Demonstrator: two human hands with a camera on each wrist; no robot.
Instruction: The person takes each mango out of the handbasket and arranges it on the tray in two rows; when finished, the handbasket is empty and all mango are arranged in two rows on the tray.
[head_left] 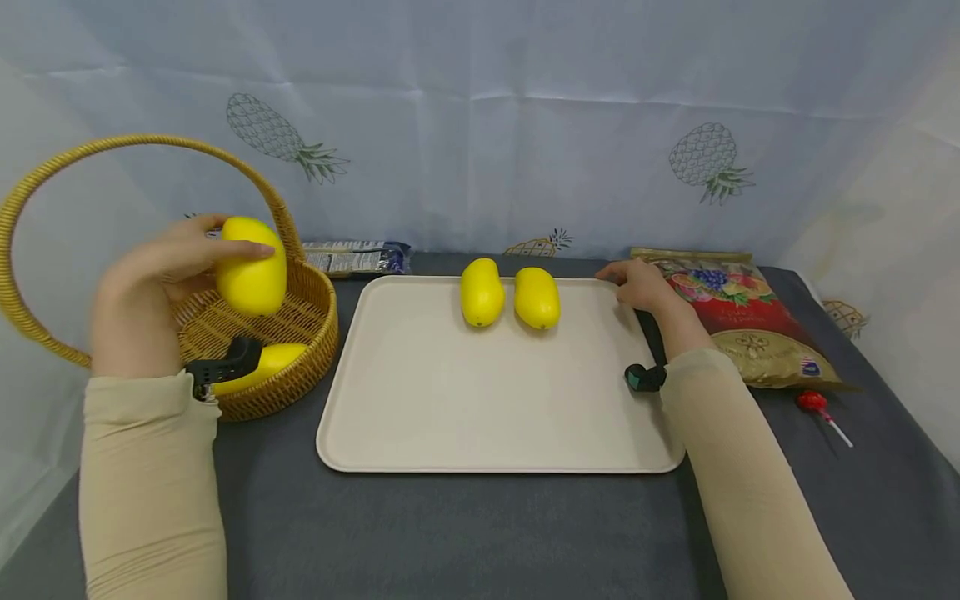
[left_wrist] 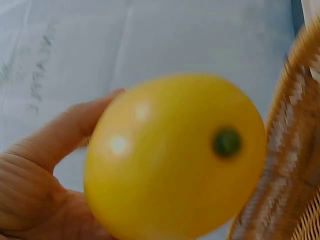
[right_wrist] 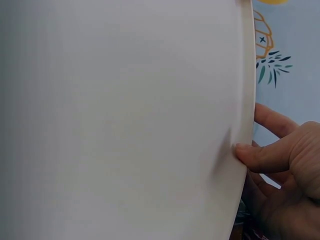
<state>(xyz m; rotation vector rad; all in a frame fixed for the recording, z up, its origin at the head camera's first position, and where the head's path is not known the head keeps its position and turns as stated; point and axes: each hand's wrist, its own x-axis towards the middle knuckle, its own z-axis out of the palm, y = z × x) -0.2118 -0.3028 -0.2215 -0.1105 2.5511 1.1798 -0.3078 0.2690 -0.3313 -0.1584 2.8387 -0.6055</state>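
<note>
My left hand [head_left: 168, 258] grips a yellow mango [head_left: 252, 279] above the wicker basket [head_left: 318, 333], thumb on one side and fingers round the other. In the left wrist view the mango [left_wrist: 175, 155] shows a dark green stem spot. Another yellow mango [head_left: 281, 357] lies inside the basket, partly hidden by my wrist camera. Two more mangoes, one on the left [head_left: 482, 292] and one on the right [head_left: 537, 298], lie near the back rim of the beige tray [head_left: 480, 392]. At the tray's back right corner, my right hand [head_left: 641, 285] pinches the rim between thumb [right_wrist: 250, 154] and fingers.
The basket's tall arched handle [head_left: 150, 140] rises around my left hand. A packet [head_left: 356, 258] lies behind the tray. To the right are a red and gold bag [head_left: 742, 321] with fruit pictures and a red lollipop [head_left: 813, 402]. A pineapple-print cloth [head_left: 465, 150] hangs at the back.
</note>
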